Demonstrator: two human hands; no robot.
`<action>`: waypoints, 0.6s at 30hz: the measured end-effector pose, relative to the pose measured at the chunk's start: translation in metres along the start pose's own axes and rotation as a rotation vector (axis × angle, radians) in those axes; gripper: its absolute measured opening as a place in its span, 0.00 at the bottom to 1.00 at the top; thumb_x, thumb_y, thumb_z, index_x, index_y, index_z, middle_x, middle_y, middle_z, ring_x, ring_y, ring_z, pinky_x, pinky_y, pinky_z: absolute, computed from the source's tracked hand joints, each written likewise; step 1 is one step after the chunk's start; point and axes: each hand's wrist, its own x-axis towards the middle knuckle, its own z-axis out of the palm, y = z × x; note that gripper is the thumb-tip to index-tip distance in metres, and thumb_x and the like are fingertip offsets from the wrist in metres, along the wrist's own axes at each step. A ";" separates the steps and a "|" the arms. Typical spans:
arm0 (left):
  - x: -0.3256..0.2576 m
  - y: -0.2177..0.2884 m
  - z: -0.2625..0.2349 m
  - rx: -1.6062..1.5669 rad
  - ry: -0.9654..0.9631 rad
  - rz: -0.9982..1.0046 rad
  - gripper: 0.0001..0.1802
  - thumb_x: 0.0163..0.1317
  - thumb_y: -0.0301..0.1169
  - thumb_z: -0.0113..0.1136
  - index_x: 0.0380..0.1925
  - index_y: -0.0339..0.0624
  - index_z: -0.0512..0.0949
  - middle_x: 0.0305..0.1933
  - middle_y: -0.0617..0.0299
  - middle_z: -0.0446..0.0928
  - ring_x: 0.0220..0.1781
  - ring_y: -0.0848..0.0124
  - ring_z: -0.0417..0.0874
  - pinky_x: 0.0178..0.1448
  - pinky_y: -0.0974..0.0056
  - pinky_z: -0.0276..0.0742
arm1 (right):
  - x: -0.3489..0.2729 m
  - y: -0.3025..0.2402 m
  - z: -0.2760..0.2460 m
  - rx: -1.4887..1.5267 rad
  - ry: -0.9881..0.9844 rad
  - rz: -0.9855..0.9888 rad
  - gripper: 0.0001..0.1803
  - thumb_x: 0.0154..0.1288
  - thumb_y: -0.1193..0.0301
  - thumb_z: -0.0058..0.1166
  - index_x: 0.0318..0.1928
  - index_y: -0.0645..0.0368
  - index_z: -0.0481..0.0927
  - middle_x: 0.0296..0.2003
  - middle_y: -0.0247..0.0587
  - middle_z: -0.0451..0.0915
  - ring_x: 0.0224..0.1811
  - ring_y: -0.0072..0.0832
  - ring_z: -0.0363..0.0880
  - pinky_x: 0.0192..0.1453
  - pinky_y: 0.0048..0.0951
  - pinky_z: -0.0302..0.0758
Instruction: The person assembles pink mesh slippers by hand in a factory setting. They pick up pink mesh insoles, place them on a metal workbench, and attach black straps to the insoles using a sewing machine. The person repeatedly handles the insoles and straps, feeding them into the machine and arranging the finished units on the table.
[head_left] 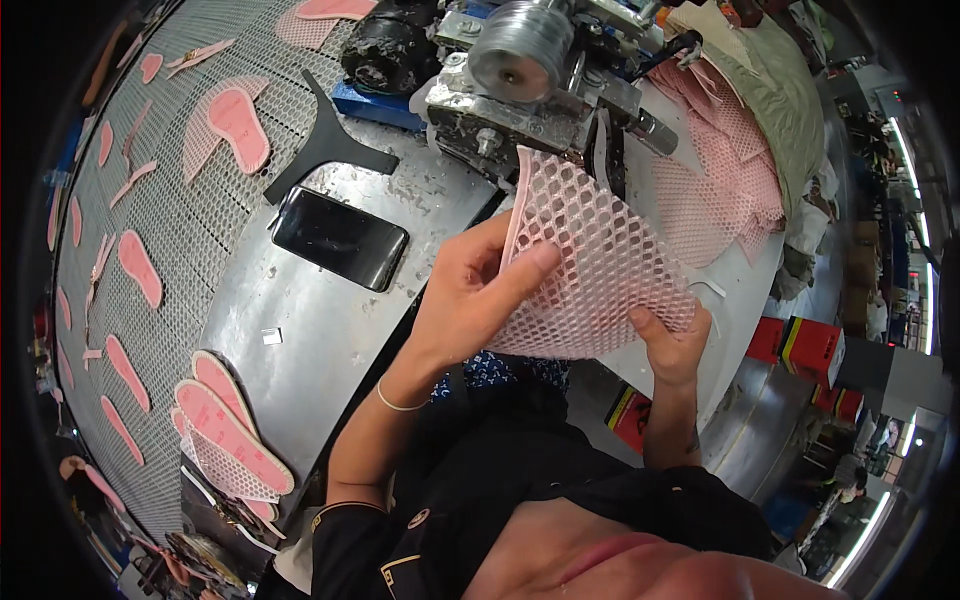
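Observation:
Between my two hands I hold up a pink mesh fabric piece (600,260), a honeycomb-patterned shoe-upper shape with a narrow band along its left edge. My left hand (480,290) grips that left edge, thumb on the front and fingers behind. At the lower right corner my right hand (672,340) pinches the mesh, its fingers partly hidden behind. The top tip of the piece reaches up just in front of a metal machine head (520,110) with a shiny round wheel. What lies behind the mesh cannot be seen.
Left of my hands, a black phone (340,238) lies on a metal plate (290,340) beside a black bracket (325,150). Pink insoles (240,128) are spread on a mesh conveyor (180,240); several more are stacked (230,425) nearer me. Pink mesh pieces (715,170) are piled at right.

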 end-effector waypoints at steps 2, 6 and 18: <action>0.004 0.000 -0.001 0.009 -0.007 -0.024 0.17 0.70 0.38 0.53 0.39 0.31 0.78 0.31 0.69 0.77 0.33 0.83 0.71 0.38 0.74 0.68 | -0.002 -0.005 0.004 0.030 0.051 0.031 0.18 0.59 0.71 0.64 0.47 0.71 0.79 0.41 0.43 0.83 0.41 0.26 0.80 0.49 0.27 0.73; 0.006 -0.002 0.003 0.016 0.010 0.019 0.20 0.71 0.41 0.51 0.34 0.32 0.79 0.27 0.71 0.75 0.30 0.84 0.69 0.34 0.74 0.66 | -0.005 -0.007 0.004 0.029 0.076 0.016 0.16 0.59 0.73 0.62 0.45 0.71 0.80 0.39 0.41 0.83 0.39 0.25 0.79 0.47 0.25 0.72; 0.016 0.000 0.012 0.000 0.069 0.056 0.21 0.71 0.40 0.50 0.26 0.34 0.76 0.23 0.72 0.72 0.26 0.85 0.66 0.29 0.73 0.62 | -0.008 -0.012 0.004 0.040 0.111 -0.042 0.18 0.59 0.75 0.57 0.48 0.74 0.78 0.42 0.46 0.82 0.41 0.29 0.80 0.50 0.28 0.72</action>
